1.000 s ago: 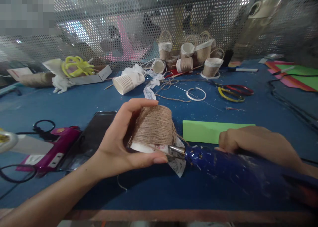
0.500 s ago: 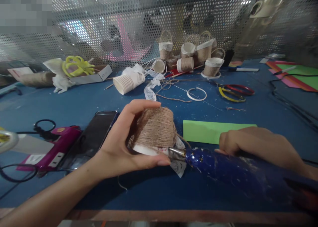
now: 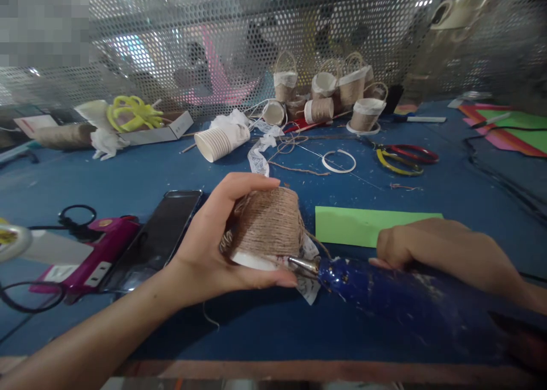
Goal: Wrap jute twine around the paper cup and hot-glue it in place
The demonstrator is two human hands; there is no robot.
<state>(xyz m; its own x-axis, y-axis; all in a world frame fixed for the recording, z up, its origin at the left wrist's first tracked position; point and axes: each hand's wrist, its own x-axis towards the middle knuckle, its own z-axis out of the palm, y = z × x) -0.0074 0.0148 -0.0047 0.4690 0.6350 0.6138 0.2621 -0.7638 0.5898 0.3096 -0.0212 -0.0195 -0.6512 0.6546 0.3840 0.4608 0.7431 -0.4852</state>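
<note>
Where a grey perforated metal screen (image 3: 162, 74) backs the blue tabletop (image 3: 179, 339), we count four looped-handle brown twine baskets (image 3: 285, 86), upper right of centre. At mid-frame, our left hand (image 3: 200, 262), thumb and fingers spread in a curve, grips one twine-wrapped white cup (image 3: 271, 225); our right hand (image 3: 444, 247), lower right, holds one dark-blue glue gun (image 3: 393, 299), fingers mostly hidden.

Left fingers (image 3: 241, 184) arch in a wide curve; right fingers (image 3: 388, 243) curl inward

A blue glue gun (image 3: 380, 293) points at a white-edged, twine-wrapped cup (image 3: 269, 225)
</note>
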